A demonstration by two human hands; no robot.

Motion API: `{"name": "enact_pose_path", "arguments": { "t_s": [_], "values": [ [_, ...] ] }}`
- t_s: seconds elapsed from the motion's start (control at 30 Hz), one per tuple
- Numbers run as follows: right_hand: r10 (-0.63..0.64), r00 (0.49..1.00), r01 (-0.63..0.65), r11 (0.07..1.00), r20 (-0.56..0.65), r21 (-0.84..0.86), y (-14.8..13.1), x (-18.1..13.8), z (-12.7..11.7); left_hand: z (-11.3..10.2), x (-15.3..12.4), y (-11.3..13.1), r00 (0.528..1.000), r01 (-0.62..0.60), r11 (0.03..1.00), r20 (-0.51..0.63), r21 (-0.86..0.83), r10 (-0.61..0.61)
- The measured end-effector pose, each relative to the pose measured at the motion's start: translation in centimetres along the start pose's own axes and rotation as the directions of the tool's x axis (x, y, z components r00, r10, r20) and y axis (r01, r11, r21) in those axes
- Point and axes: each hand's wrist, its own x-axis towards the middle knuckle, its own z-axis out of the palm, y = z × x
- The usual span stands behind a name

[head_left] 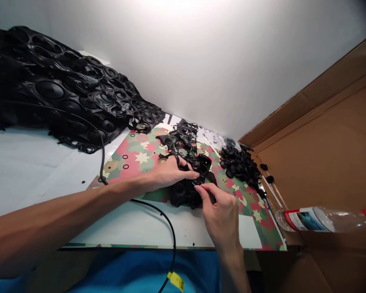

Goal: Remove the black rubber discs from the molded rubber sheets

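Observation:
A black moulded rubber sheet [187, 191] with round parts lies on a camouflage-patterned mat [134, 156]. My left hand [167, 173] presses down on it, fingers closed over its upper edge. My right hand [221, 213] pinches the sheet's near edge between thumb and forefinger. Behind the hands trails a stripped black web of rubber scrap [183, 140]. To the right sits a heap of loose black round pieces [240, 165].
A big stack of black rubber sheets [57, 89] fills the left of the white table [21, 171]. A black cable [167, 221] crosses the table edge. A plastic bottle [320, 219] lies on its side at right, beside brown cardboard [329, 150].

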Motion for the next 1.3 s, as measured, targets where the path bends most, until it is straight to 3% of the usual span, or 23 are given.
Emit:
{"name": "enact_pose_path", "arguments": {
  "t_s": [0.2,0.4,0.5,0.67,0.83,0.93,1.1,1.2,1.3],
  "values": [
    [-0.025,0.993,0.03,0.999,-0.118,0.036,-0.1,-0.6,1.4,-0.1,0.3,0.5,0.984,0.012,1.0,-0.178,0.018,-0.008],
    [-0.111,0.969,0.112,0.994,-0.222,-0.007,0.7,-1.6,2.1,0.2,0.3,1.0,0.974,0.037,0.999,-0.226,0.007,-0.034],
    [-0.239,0.934,0.219,0.97,-0.265,-0.103,1.7,-1.7,1.7,0.7,0.3,0.9,0.96,0.058,0.998,-0.276,0.018,-0.051],
    [-0.448,0.867,0.388,0.882,-0.217,-0.269,3.4,-1.4,0.5,1.5,0.6,0.4,0.939,0.059,0.998,-0.34,0.002,-0.055],
    [-0.554,0.801,0.471,0.817,-0.227,-0.332,5.3,-1.9,-0.9,0.1,1.3,0.0,0.919,0.073,0.996,-0.384,-0.048,-0.086],
    [-0.52,0.812,0.437,0.843,-0.267,-0.313,6.8,-2.6,-2.0,-1.2,1.5,0.0,0.929,0.089,0.991,-0.351,-0.096,-0.117],
    [-0.295,0.914,0.236,0.945,-0.277,-0.228,9.0,-2.4,-3.9,-1.0,1.0,0.4,0.96,0.067,0.988,-0.261,-0.136,-0.101],
    [-0.093,0.978,0.054,0.978,-0.187,-0.201,10.6,-0.1,-5.2,-0.5,0.9,0.3,0.977,0.066,0.988,-0.19,-0.137,-0.091],
    [0.065,0.98,-0.11,0.966,-0.19,-0.236,12.4,3.7,-6.9,-0.8,0.8,0.2,0.986,0.037,0.988,-0.156,-0.15,-0.061]
  ]
}}
